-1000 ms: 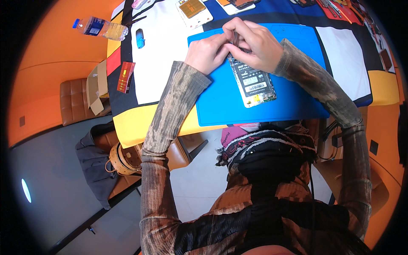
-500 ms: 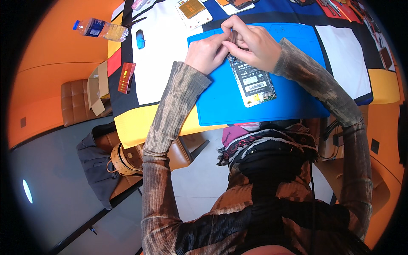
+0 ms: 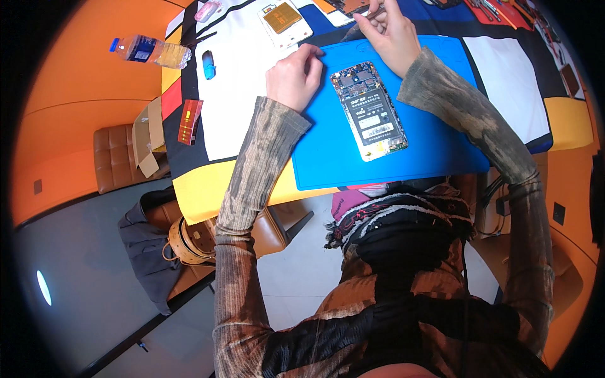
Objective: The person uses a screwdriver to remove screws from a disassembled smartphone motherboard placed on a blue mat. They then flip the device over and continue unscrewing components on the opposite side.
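An opened phone (image 3: 369, 112) lies on the blue work mat (image 3: 435, 148), its circuit board and black battery (image 3: 373, 116) facing up. To the phone's left, at the mat's edge, my left hand (image 3: 292, 77) rests with its fingers curled in; whatever they may hold is hidden. My right hand (image 3: 392, 41) is beyond the phone's far end, near the mat's far edge. Its fingers pinch a thin dark pointed tool (image 3: 357, 31), whose kind is hard to make out. Neither hand touches the phone.
A white phone part with a gold panel (image 3: 282, 20) lies far left of the mat. White sheets (image 3: 509, 88) flank the mat. A blue-capped bottle (image 3: 151, 51), a small blue object (image 3: 208, 65) and a red card (image 3: 190, 122) are at left. Several tools (image 3: 488, 11) lie far right.
My hands, together over the phone's far end before, have parted. The right moved away and up with the thin tool; the left drew back leftward. The phone's circuit board has come into view.
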Demonstrator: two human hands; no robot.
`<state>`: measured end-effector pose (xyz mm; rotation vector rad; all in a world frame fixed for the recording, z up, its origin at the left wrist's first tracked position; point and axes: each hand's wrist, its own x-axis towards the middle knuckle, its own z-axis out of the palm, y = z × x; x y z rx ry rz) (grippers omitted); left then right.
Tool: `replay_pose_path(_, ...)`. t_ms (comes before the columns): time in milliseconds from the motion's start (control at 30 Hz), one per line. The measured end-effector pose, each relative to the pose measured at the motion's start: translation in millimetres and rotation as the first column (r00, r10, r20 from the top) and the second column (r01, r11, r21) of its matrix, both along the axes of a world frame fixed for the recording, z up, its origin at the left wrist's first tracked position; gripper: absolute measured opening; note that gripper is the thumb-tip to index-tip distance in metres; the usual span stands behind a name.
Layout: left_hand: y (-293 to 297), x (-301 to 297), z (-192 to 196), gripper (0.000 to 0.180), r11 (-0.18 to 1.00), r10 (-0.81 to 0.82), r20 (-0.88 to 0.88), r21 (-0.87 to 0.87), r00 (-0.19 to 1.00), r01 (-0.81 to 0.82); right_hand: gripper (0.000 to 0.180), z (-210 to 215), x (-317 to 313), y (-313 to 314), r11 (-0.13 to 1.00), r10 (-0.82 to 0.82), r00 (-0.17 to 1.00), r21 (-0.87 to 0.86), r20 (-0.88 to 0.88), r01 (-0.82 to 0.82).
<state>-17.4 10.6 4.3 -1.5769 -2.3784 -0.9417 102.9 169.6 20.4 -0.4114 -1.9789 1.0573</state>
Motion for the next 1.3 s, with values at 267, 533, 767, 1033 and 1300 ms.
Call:
replay_pose_path(267,0.9,-1.4,-2.4,0.015,1.0,0.0,-0.036,-0.006,0.999,0.0,0.024,0.7,-1.4,-2.4,0.997,0.057,0.974,-0.065,0.22,-0.044)
replay_pose_path(533,1.2,-0.7,-1.6,0.015,1.0,-0.016,-0.037,-0.019,0.999,0.015,0.022,2.9,0.0,-6.0,0.998,0.045,0.993,-0.039,0.106,-0.041)
replay_pose_path(767,1.0,-1.3,-0.7,0.023,0.994,-0.064,-0.06,-0.088,0.996,0.059,0.021,-1.1,-2.9,-6.6,0.998,0.053,0.998,-0.04,-0.022,-0.054)
replay_pose_path(1033,1.4,-3.4,-5.8,0.02,0.996,-0.088,-0.111,-0.017,0.99,0.087,0.021,-5.3,-3.6,-8.5,0.989,0.118,0.993,-0.085,-0.031,-0.12)
replay_pose_path(1300,1.1,-4.1,-6.4,0.017,0.995,-0.097,-0.122,-0.021,0.988,0.095,0.02,-5.9,-3.7,-8.0,0.988,0.128,0.992,-0.083,-0.017,-0.129)
